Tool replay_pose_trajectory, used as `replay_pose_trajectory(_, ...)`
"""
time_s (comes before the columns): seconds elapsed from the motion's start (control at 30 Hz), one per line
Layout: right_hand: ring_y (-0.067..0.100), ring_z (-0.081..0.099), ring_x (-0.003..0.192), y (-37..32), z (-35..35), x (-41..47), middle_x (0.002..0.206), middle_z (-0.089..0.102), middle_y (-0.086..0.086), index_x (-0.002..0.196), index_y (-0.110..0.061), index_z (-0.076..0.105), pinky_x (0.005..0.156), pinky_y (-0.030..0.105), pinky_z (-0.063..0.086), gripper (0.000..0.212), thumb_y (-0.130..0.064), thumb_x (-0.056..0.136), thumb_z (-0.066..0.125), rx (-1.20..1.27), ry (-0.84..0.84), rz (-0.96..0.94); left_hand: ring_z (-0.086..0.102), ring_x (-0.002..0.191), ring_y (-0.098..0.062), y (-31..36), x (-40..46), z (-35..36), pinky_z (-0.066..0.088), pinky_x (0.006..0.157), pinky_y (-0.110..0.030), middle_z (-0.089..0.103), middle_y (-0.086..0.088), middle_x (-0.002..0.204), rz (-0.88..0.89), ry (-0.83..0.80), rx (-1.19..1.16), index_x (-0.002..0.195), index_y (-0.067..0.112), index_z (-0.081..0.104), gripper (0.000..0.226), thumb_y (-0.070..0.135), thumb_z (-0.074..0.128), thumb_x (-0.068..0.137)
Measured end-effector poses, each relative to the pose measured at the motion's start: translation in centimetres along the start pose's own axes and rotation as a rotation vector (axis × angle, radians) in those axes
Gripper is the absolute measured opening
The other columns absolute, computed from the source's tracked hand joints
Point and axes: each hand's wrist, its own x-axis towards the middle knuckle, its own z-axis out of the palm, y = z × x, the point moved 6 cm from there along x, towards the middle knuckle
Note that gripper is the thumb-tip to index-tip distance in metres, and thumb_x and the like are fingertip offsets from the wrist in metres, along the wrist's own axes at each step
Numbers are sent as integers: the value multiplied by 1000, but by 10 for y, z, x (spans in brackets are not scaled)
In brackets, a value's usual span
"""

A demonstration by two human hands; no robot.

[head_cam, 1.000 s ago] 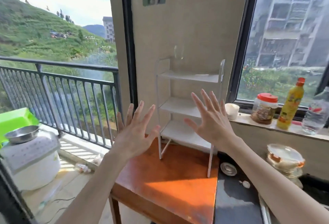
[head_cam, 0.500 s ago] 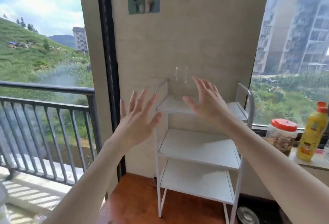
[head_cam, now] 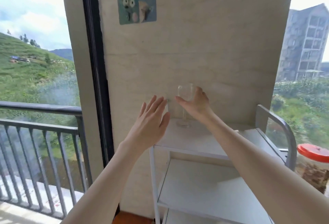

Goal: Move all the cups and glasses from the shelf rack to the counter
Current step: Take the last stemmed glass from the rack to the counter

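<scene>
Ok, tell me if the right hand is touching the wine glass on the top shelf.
Touching. In the head view the right hand wraps its thumb and fingers round the bowl of the wine glass, whose foot stands on the top shelf.

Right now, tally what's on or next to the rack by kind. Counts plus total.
Clear stemmed wine glass on the top shelf of the white metal shelf rack, right hand fingers around its bowl: 1
Clear jar with a red lid at the right edge, beside the rack: 1
Cups in view: 0
Total: 2
</scene>
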Motion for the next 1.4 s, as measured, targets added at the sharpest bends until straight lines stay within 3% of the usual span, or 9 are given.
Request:
replay_pose_trajectory(0.17,32,54,111,10,11,12,121,58,16,121,-1,43,79,28,38,63,-38,77,68,72,20,22,42,131,-18,1,2,-2,26,100,-16,49,-3,140,-16,85,-113,132,6,49,39,18,34,98)
replay_pose_trajectory(0.3,33,54,109,5,2,3,116,57,17,118,0,43,78,29,37,60,-35,77,69,83,75,-26,53,116,-24,1,0,-3,38,93,-27,52,-3,133,-39,67,-105,123,5,55,36,21,35,98)
replay_pose_trajectory(0.37,32,53,108,-2,-10,-7,116,56,17,119,-1,42,76,26,35,59,-33,77,69,96,102,-71,50,120,-25,3,0,-3,36,96,-29,49,-4,137,-49,26,-74,129,7,50,39,24,35,98)
replay_pose_trajectory(0.53,21,48,96,-22,-59,-43,102,50,5,114,-8,43,74,23,30,50,-36,80,66,89,162,-99,30,138,-16,25,-8,-25,7,116,-34,35,1,149,24,28,4,143,14,31,53,37,34,96)
replay_pose_trajectory(0.7,16,48,95,-38,-108,-110,105,52,2,122,-12,42,76,21,30,53,-37,81,64,90,275,-109,27,138,-18,69,-40,-61,21,109,-29,32,2,150,73,114,-117,143,17,29,51,35,37,96)
replay_pose_trajectory(0.93,17,57,102,-30,-180,-238,115,54,1,125,-17,40,76,19,45,51,-34,83,64,0,384,-86,4,146,-17,145,-119,-31,8,118,-37,14,-4,158,175,-142,-274,147,19,16,59,36,37,95)
replay_pose_trajectory(1.07,15,59,98,-5,-233,-306,109,57,1,134,-12,34,81,24,49,68,-38,80,66,-73,446,10,0,146,-18,207,-158,-22,1,116,-36,11,-3,158,312,-221,-305,147,18,14,66,48,30,91)
replay_pose_trajectory(1.23,14,60,92,24,-318,-401,104,57,-2,131,-14,37,67,10,41,64,-35,79,68,-172,546,119,-2,146,-20,308,-201,-15,-1,114,-48,12,-2,158,429,-271,-364,147,23,17,85,62,9,72)
replay_pose_trajectory(1.4,12,57,91,46,-425,-517,107,56,-3,129,-15,40,67,6,39,60,-35,80,67,-282,657,247,-14,143,-12,437,-261,-8,-14,112,-42,1,4,159,570,-326,-401,148,32,7,81,65,5,74)
